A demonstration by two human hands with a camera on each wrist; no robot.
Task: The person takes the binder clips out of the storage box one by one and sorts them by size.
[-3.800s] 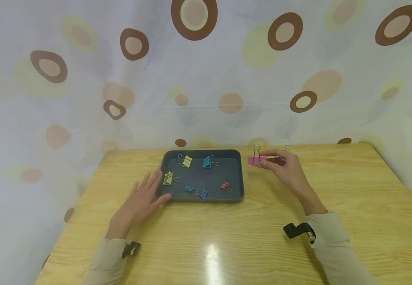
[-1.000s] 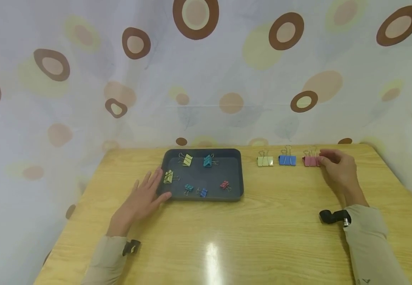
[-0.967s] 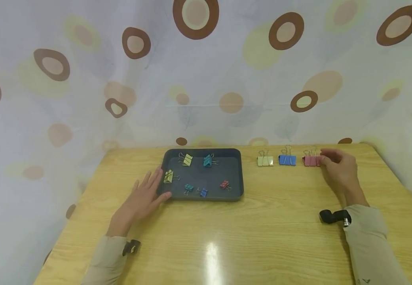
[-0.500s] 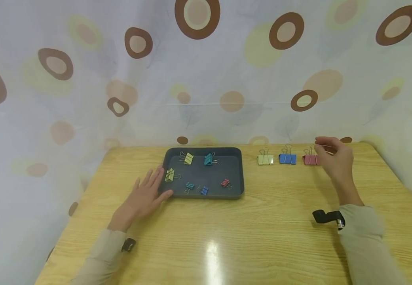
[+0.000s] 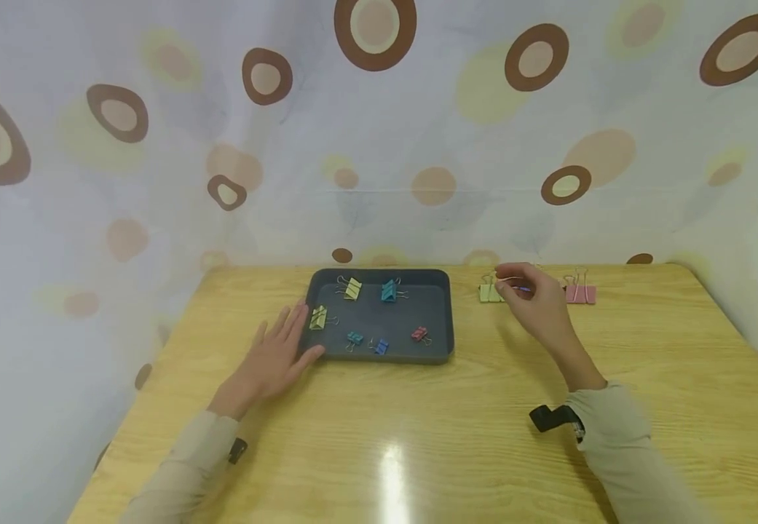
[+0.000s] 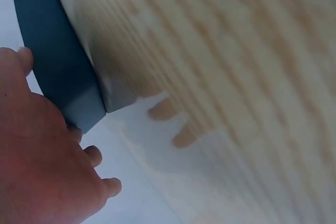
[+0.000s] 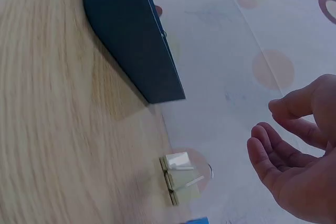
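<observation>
My left hand (image 5: pixel 275 358) rests with straight fingers against the left edge of a dark grey tray (image 5: pixel 392 319); the left wrist view also shows that hand (image 6: pixel 47 156) at the tray's wall (image 6: pixel 58 51). In the head view my right hand (image 5: pixel 539 306) hovers over the row of large binder clips, its fingers loosely bent. Thumb and fingertips are apart with nothing between them in the right wrist view, where the hand (image 7: pixel 299 156) is beside the yellow binder clip (image 7: pixel 181 177). A pink binder clip (image 5: pixel 580 294) stands at the row's right end. The blue one (image 5: pixel 523 290) is mostly hidden by my hand.
Several smaller binder clips lie in the tray: two yellow (image 5: pixel 352 289), a large teal (image 5: pixel 389 291), a small teal (image 5: pixel 354 338), a small blue (image 5: pixel 381 347) and a small red-pink (image 5: pixel 419 333). A patterned curtain (image 5: pixel 379 218) hangs behind the wooden table (image 5: pixel 326 437).
My right hand carried the pink binder clip from beside the tray to the row's right end, let go, lifted and moved back left. The left hand has stayed at the tray.
</observation>
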